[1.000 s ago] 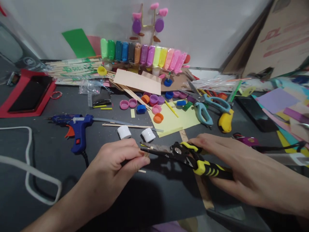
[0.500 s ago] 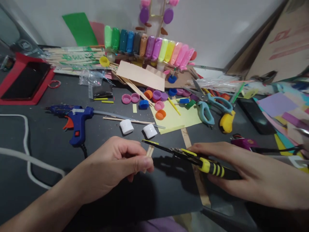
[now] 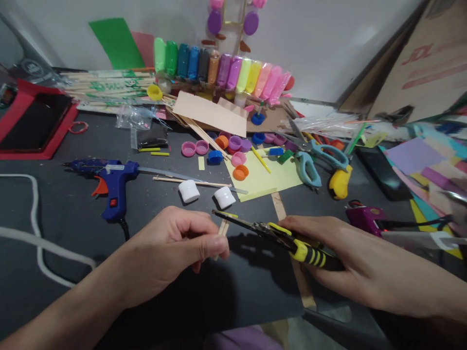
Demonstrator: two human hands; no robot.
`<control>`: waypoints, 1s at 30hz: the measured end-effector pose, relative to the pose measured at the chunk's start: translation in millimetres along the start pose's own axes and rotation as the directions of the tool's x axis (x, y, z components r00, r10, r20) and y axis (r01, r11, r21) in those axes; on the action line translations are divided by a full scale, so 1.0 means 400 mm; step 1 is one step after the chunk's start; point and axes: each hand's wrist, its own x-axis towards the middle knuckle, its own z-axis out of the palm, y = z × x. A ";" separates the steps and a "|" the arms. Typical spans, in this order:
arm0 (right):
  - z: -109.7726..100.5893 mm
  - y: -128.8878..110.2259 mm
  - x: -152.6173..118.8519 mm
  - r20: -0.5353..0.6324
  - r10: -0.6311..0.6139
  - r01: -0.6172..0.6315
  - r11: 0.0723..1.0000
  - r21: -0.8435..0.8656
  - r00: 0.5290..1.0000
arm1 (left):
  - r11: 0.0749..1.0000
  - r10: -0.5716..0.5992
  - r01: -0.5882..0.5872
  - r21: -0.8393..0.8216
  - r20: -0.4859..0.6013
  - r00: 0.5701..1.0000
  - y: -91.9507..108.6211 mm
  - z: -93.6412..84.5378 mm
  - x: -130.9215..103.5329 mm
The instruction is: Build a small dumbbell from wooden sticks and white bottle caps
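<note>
Between the thumb and fingers of my left hand (image 3: 178,245) are short wooden sticks (image 3: 224,227), held upright close together. A thin yellow strip (image 3: 231,215) lies across their upper ends. My right hand (image 3: 353,262) is closed around the black-and-yellow handles of long-nose pliers (image 3: 270,233). The pliers' jaws point left and reach the yellow strip above my left fingertips; whether they grip it I cannot tell. Just beyond my hands, two white curved caps (image 3: 224,198) rest on the dark table (image 3: 255,296).
A blue glue gun (image 3: 118,182) lies left, near white cables (image 3: 38,238). Coloured bottle caps (image 3: 238,159) and yellow paper (image 3: 255,182) sit ahead. Light-blue scissors (image 3: 310,170), a purple tool (image 3: 365,218) and a dark phone (image 3: 385,175) are on the right. Clay packets (image 3: 224,70) line the back.
My right hand and the plier handles have shifted slightly left. The sticks stay in my left hand with the jaws at the yellow strip. The whole view has drifted a little.
</note>
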 end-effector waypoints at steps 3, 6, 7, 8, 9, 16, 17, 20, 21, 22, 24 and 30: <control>0.017 0.008 -0.008 0.022 0.011 -0.011 1.000 0.000 1.000 | 1.000 0.001 -0.001 -0.015 0.003 1.000 -0.003 0.004 0.002; 0.026 0.019 -0.013 0.022 0.020 -0.020 1.000 0.008 1.000 | 0.999 0.016 -0.016 -0.029 0.020 1.000 -0.008 0.006 0.007; 0.027 0.021 -0.014 0.024 0.025 -0.026 1.000 0.017 0.999 | 0.999 0.025 -0.024 -0.035 0.020 0.999 -0.008 0.007 0.009; 0.027 0.021 -0.014 0.024 0.031 -0.032 0.999 0.031 0.999 | 0.999 0.033 -0.032 -0.043 0.016 0.999 -0.009 0.007 0.010; 0.026 0.021 -0.012 0.026 0.034 -0.036 0.998 0.051 0.999 | 0.998 0.037 -0.036 -0.049 0.012 0.999 -0.009 0.008 0.012; 0.013 -0.001 -0.003 0.032 0.059 -0.062 0.988 0.139 0.998 | 0.984 0.020 -0.009 -0.176 0.060 0.998 -0.007 0.015 0.013; 0.014 -0.001 -0.003 0.027 0.065 -0.068 0.988 0.140 0.998 | 0.972 -0.006 0.023 -0.232 0.077 0.997 -0.008 0.017 0.013; 0.015 0.004 -0.005 0.020 0.073 -0.075 0.986 0.148 0.997 | 0.925 -0.054 0.103 -0.365 0.143 0.988 -0.010 0.020 0.010; 0.016 0.006 -0.006 0.014 0.070 -0.071 0.987 0.144 0.997 | 0.915 -0.050 0.107 -0.390 0.155 0.987 -0.011 0.021 0.010; 0.016 0.008 -0.007 0.004 0.067 -0.067 0.989 0.135 0.998 | 0.908 -0.042 0.104 -0.405 0.160 0.986 -0.011 0.021 0.010; 0.016 0.012 -0.011 -0.013 0.059 -0.057 0.991 0.118 0.998 | 0.902 -0.011 0.077 -0.424 0.155 0.988 -0.012 0.021 0.009; 0.019 0.018 -0.022 -0.022 0.068 -0.065 0.991 0.116 0.997 | 0.900 0.006 0.050 -0.432 0.128 0.992 -0.019 0.023 0.011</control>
